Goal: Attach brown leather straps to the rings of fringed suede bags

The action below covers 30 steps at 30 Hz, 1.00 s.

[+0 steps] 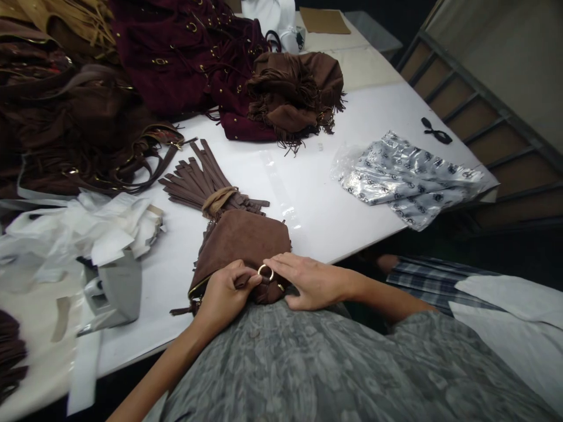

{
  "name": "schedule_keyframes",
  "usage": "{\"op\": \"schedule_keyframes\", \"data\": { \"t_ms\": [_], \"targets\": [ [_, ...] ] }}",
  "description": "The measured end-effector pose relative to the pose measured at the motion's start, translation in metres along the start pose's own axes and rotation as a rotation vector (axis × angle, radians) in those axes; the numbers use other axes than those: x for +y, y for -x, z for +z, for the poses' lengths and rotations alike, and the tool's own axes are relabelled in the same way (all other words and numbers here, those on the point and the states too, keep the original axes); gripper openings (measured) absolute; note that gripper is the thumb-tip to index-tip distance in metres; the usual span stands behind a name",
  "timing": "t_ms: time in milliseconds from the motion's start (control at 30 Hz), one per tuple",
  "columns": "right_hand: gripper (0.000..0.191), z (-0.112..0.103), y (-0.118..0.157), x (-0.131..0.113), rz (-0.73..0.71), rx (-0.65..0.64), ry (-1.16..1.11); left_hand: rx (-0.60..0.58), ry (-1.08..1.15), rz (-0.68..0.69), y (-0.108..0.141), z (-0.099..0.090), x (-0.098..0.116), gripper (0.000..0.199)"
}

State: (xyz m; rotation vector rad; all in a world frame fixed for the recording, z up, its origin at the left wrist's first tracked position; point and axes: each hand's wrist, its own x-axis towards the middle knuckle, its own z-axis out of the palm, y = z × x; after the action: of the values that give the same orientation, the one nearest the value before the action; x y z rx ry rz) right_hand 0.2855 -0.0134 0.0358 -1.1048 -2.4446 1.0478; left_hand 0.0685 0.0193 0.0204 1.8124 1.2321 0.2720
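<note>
A brown suede bag (pixel 246 237) lies at the table's front edge, against my body. Its gold ring (pixel 265 272) stands up between my two hands. My left hand (pixel 229 288) is closed, pinching a rolled brown strap (pixel 241 281) just left of the ring. My right hand (pixel 307 280) rests over the bag's right side, fingers stretched out together, with the fingertips at the ring. Behind the bag lies a bundle of brown strips (pixel 197 176), tied with a tan band (pixel 219 200).
Brown bags (pixel 92 111) and burgundy bags (pixel 176 58) are heaped at the back left. A grey tape dispenser (pixel 118 290) stands left, beside white paper pieces (pixel 109 228). Patterned plastic wrapping (pixel 404 176) lies right. A person's plaid clothing (pixel 422 281) shows beyond the table edge.
</note>
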Motion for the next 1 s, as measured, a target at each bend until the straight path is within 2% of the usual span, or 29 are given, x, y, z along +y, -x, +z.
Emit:
{"op": "schedule_keyframes", "data": {
  "t_ms": [67, 200, 367, 533, 633, 833, 900, 1000],
  "targets": [
    [0.075, -0.005, 0.001, 0.0, -0.002, -0.036, 0.023, 0.023, -0.043, 0.009, 0.0, -0.001, 0.001, 0.024],
    [0.077, 0.0, -0.007, 0.001, 0.012, -0.02, 0.175, -0.018, -0.097, 0.019, -0.005, -0.003, 0.002, 0.022],
    [0.053, 0.008, -0.016, -0.001, 0.007, -0.029, 0.268, -0.087, -0.097, 0.007, -0.007, -0.004, 0.002, 0.025],
    [0.038, 0.008, -0.018, -0.008, 0.071, -0.063, 0.207, -0.098, -0.119, 0.028, 0.002, -0.004, 0.0, 0.026],
    [0.033, 0.008, -0.017, -0.013, 0.103, -0.069, 0.096, -0.091, -0.109, 0.016, 0.009, -0.004, -0.002, 0.024],
    [0.065, 0.001, -0.013, -0.016, 0.095, -0.1, -0.022, 0.036, -0.255, 0.013, 0.014, 0.003, 0.0, 0.025],
    [0.065, 0.001, -0.014, -0.016, 0.111, -0.095, -0.004, 0.059, -0.314, 0.021, 0.013, 0.006, 0.003, 0.025],
    [0.055, 0.007, -0.018, -0.018, 0.166, -0.036, 0.064, 0.064, -0.353, 0.024, 0.009, 0.007, 0.005, 0.026]
  ]
}}
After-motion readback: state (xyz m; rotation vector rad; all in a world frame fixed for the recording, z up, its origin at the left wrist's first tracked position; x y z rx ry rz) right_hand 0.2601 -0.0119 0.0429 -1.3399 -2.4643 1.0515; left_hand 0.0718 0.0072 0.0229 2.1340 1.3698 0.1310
